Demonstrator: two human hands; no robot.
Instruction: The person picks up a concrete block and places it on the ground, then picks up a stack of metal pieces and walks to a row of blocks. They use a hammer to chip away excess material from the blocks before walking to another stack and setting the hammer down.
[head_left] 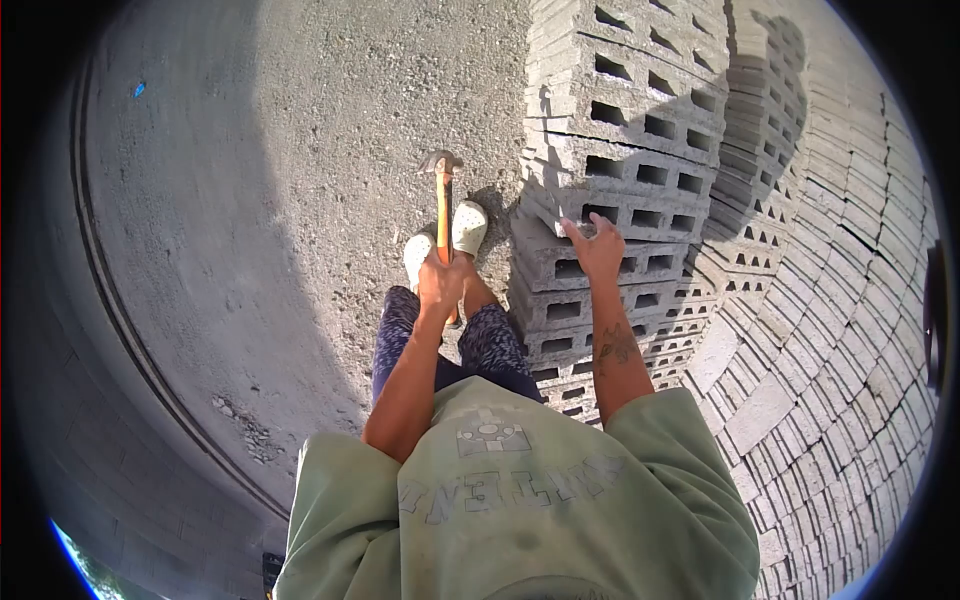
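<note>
My left hand (pixel 441 284) is closed around the wooden handle of a hammer (pixel 445 205). The hammer's metal head points away from me, above the gravel just beyond my shoes. My right hand (pixel 598 250) is at the near side of a stack of grey hollow concrete blocks (pixel 652 174). Its thumb and fingers are spread apart in a curve, with the fingertips right at the hollows and edge of one block. Just left of that hand, a block's corner (pixel 540 208) juts out at an angle from the stack.
More stacked concrete blocks (pixel 800 340) fill the right side. Gravel ground (pixel 380 80) lies ahead and to the left, partly in shade. My pale shoes (pixel 469 227) stand close to the stack. Loose rubble (pixel 250 430) and a small blue scrap (pixel 139 90) lie at the left.
</note>
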